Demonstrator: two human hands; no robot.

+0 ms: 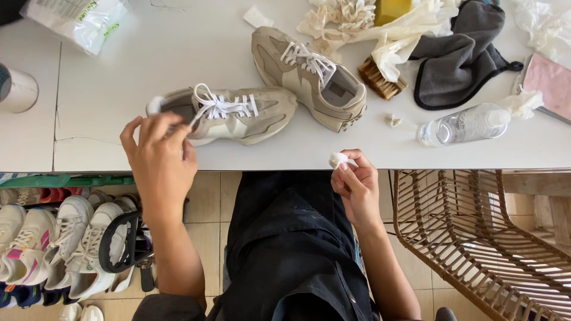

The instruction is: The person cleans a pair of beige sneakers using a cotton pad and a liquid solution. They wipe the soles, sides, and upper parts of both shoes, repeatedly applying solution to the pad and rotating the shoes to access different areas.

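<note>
Right then, my left hand (159, 156) pinched a lace on the beige suede sneaker (229, 114) lying sideways on the white counter (119, 77); my right hand (355, 185) gripped a small white wad (337, 159). Cleaning looked midway.

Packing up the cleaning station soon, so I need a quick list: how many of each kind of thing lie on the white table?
Beige sneakers: 2
Clear plastic bottle: 1
Grey cloth: 1
Brush: 1
White plastic bag: 1
White cup: 1
Total: 7
</note>
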